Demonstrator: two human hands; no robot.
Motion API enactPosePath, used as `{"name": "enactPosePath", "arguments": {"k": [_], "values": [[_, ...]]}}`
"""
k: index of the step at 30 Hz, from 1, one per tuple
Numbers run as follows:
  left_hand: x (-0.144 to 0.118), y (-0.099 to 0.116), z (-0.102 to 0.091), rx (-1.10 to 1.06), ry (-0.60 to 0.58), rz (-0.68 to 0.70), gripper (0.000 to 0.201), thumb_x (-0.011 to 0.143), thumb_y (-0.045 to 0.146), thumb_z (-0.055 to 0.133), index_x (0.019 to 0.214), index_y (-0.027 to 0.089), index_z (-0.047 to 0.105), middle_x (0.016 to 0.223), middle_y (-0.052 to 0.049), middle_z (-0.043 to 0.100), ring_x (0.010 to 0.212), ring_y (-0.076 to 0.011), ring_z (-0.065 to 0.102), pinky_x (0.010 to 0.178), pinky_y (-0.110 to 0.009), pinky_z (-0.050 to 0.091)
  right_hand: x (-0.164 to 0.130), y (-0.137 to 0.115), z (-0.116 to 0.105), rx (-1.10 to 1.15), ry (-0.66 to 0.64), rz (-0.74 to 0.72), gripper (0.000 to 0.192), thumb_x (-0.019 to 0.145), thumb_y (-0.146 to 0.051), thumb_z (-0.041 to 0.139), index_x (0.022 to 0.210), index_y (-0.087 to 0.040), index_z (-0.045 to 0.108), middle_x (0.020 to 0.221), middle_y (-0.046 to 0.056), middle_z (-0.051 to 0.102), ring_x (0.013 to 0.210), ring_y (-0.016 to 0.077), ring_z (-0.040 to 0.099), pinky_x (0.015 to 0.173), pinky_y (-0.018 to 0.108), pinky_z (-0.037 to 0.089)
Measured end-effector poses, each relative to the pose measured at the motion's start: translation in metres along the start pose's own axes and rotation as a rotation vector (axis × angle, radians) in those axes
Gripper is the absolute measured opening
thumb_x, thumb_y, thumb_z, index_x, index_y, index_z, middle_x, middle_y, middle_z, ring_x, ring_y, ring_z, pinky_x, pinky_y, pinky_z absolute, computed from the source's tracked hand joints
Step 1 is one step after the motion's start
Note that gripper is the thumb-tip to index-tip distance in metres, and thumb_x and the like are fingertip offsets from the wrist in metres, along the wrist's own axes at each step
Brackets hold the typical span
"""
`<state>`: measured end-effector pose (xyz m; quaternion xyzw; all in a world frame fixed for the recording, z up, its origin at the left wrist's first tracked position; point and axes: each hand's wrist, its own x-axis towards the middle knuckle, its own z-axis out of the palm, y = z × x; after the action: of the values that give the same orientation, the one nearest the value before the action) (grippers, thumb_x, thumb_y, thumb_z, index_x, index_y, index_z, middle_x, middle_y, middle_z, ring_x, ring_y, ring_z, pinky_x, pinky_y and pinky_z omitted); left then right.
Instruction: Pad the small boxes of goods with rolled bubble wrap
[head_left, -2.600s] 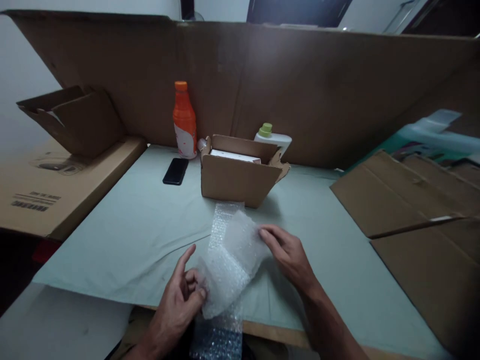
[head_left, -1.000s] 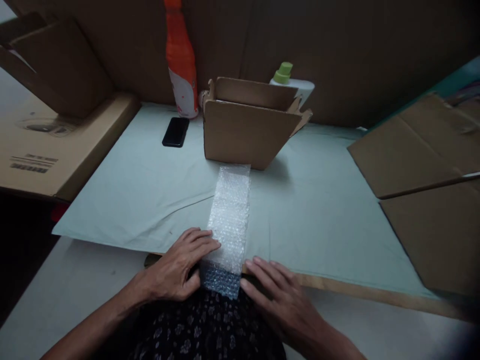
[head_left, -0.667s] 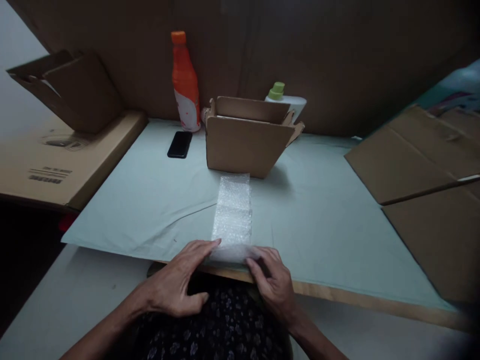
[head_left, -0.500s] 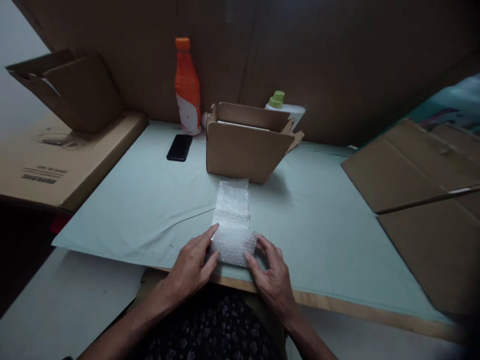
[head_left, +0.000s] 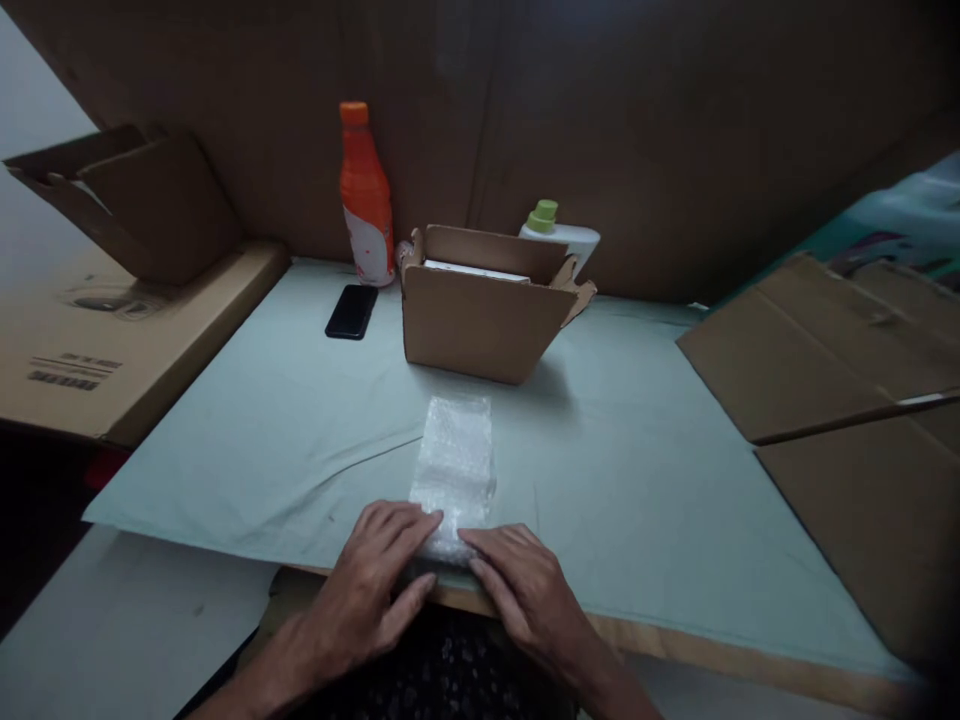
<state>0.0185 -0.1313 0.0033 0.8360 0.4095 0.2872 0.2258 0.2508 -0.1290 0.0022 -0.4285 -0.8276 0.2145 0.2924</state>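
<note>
A strip of clear bubble wrap (head_left: pixel 454 445) lies on the cloth, running away from me, with its near end folded over. Whatever may be inside that folded end is hidden. My left hand (head_left: pixel 379 575) grips the near end from the left, fingers on top and thumb low at the front edge. From the right, my right hand (head_left: pixel 525 585) holds the same end, its fingertips on the wrap and its thumb against the near side. Beyond the strip stands an open cardboard box (head_left: pixel 480 325), with a white edge showing inside.
An orange bottle (head_left: pixel 366 200) and a black phone (head_left: pixel 351 312) are at the back left. A white bottle with a green cap (head_left: pixel 544 215) stands behind the box. Cardboard boxes flank the table, a flat one (head_left: pixel 172 330) on the left and brown flaps (head_left: pixel 817 350) on the right.
Both hands have drawn the bubble wrap nearer the front edge, and its far end has moved away from the box. My fingers have shifted onto the top of the folded end. The view tilted slightly.
</note>
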Motion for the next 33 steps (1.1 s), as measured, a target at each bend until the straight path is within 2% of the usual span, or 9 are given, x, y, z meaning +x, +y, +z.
{"name": "enactPosePath", "arguments": {"k": [3,7,11,16,19,23,26,29,33], "values": [[0.0,0.001,0.005,-0.075,-0.002,-0.082,0.054,0.094,0.013,0.05,0.146,0.026,0.038,0.11,-0.005,0.069,0.096,-0.0206,0.061,0.087,-0.038,0.053,-0.002,0.001,-0.006,0.01,0.038,0.087,0.025,0.099,-0.022,0.054,0.122,-0.023,0.063,0.109,0.007,0.076,0.095,0.021,0.072,0.081,0.036,0.058],[0.014,-0.008,0.016,-0.019,0.052,-0.177,0.052,0.093,0.015,0.052,0.143,0.022,0.042,0.113,-0.009,0.066,0.1,-0.0231,0.061,0.088,-0.04,0.054,-0.005,-0.002,-0.007,-0.188,0.242,-0.026,0.026,0.095,-0.018,0.058,0.121,-0.018,0.062,0.112,0.012,0.072,0.101,0.0248,0.067,0.083,0.041,0.055],[0.021,-0.01,0.017,0.105,0.126,-0.122,0.044,0.092,0.013,0.053,0.135,0.019,0.051,0.124,-0.014,0.058,0.115,-0.0275,0.054,0.096,-0.046,0.05,-0.005,-0.007,0.001,-0.266,0.07,-0.117,0.031,0.093,-0.016,0.059,0.124,-0.017,0.061,0.119,0.013,0.07,0.108,0.0283,0.064,0.089,0.047,0.052],[0.006,0.0,0.003,0.018,0.064,-0.006,0.046,0.091,0.018,0.057,0.137,0.02,0.048,0.123,-0.011,0.06,0.115,-0.0272,0.053,0.101,-0.048,0.045,0.003,-0.004,0.003,-0.075,0.02,0.0,0.028,0.098,-0.016,0.052,0.124,-0.02,0.061,0.108,0.009,0.075,0.095,0.0223,0.068,0.084,0.04,0.054],[0.004,0.001,0.002,-0.023,0.04,-0.049,0.045,0.093,0.015,0.052,0.138,0.021,0.047,0.113,-0.009,0.065,0.105,-0.0241,0.057,0.096,-0.045,0.047,0.006,-0.001,-0.003,-0.015,0.026,0.058,0.027,0.098,-0.023,0.056,0.124,-0.021,0.06,0.107,0.007,0.075,0.092,0.0209,0.069,0.08,0.037,0.055],[0.02,-0.012,0.015,0.065,0.115,-0.137,0.039,0.095,0.019,0.052,0.134,0.019,0.051,0.103,-0.008,0.068,0.094,-0.0239,0.06,0.085,-0.042,0.05,0.005,-0.004,-0.005,-0.233,0.206,-0.009,0.026,0.096,-0.022,0.057,0.121,-0.018,0.061,0.112,0.013,0.071,0.101,0.0263,0.065,0.084,0.044,0.052],[0.031,-0.021,0.021,0.125,0.147,-0.227,0.037,0.095,0.024,0.052,0.131,0.018,0.055,0.11,-0.012,0.067,0.1,-0.0279,0.06,0.089,-0.047,0.05,0.009,-0.007,-0.001,-0.29,0.098,-0.068,0.034,0.092,-0.019,0.06,0.127,-0.019,0.06,0.119,0.013,0.069,0.106,0.0285,0.063,0.088,0.046,0.051],[0.029,-0.021,0.02,-0.054,0.213,-0.372,0.046,0.093,0.033,0.056,0.137,0.02,0.052,0.12,-0.013,0.064,0.111,-0.0299,0.059,0.097,-0.052,0.047,0.019,0.0,0.005,-0.263,0.027,-0.037,0.038,0.091,-0.014,0.056,0.128,-0.021,0.061,0.12,0.011,0.071,0.109,0.0284,0.064,0.09,0.046,0.051],[0.013,-0.008,0.014,-0.644,0.321,-0.668,0.073,0.091,0.046,0.059,0.152,0.02,0.029,0.138,-0.016,0.055,0.123,-0.0282,0.056,0.103,-0.047,0.046,0.034,0.008,0.007,-0.033,0.128,0.163,0.029,0.095,-0.023,0.055,0.122,-0.021,0.065,0.112,0.009,0.075,0.099,0.0253,0.068,0.087,0.043,0.054]]}}
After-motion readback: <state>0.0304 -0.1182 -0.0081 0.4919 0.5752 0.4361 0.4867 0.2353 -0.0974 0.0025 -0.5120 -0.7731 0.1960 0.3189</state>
